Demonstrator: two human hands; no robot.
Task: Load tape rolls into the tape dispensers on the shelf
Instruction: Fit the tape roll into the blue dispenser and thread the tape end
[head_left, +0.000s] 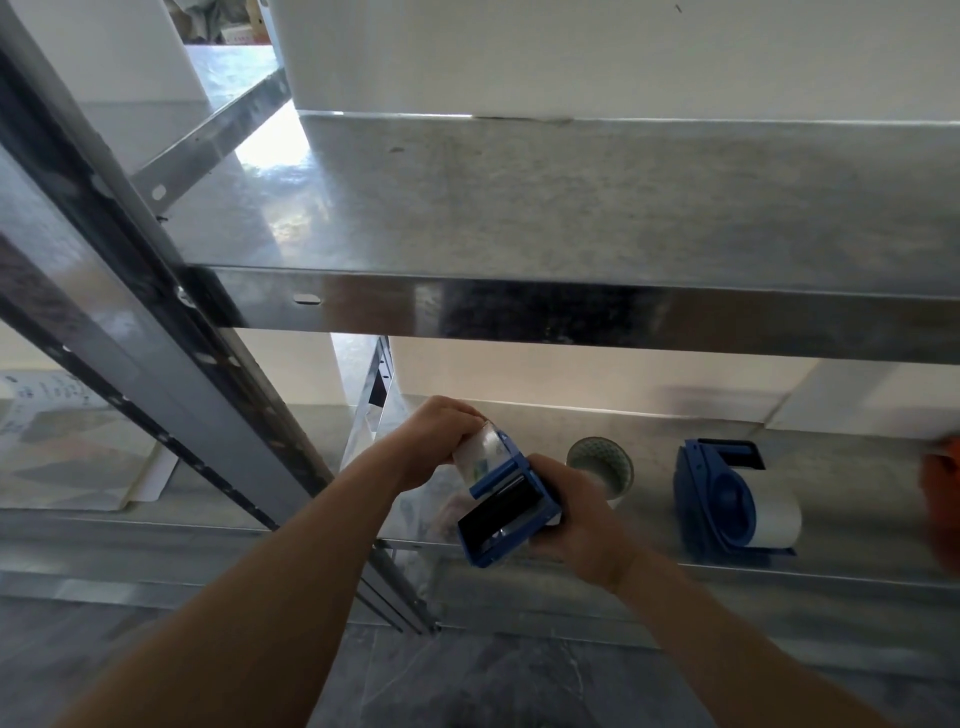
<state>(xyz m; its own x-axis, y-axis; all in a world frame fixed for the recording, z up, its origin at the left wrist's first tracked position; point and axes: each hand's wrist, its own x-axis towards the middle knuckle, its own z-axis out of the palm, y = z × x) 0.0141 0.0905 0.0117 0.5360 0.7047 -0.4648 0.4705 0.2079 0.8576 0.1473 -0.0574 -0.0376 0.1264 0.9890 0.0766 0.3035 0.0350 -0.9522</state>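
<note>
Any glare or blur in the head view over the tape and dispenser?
Head view: the blue plastic tape dispenser in the right hand is sharp; the clear tape pinched by the left hand glints, edges faint; an orange shape at the right edge is blurred; glare washes the upper metal shelf.

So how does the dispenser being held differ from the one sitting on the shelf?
The held dispenser is gripped by the right hand, with the left hand pinching clear tape at its far end; the shelf dispenser rests untouched on the lower shelf. The shelf dispenser carries a wide white roll; the held dispenser is tilted, open frame toward the camera. Both are blue.
</note>
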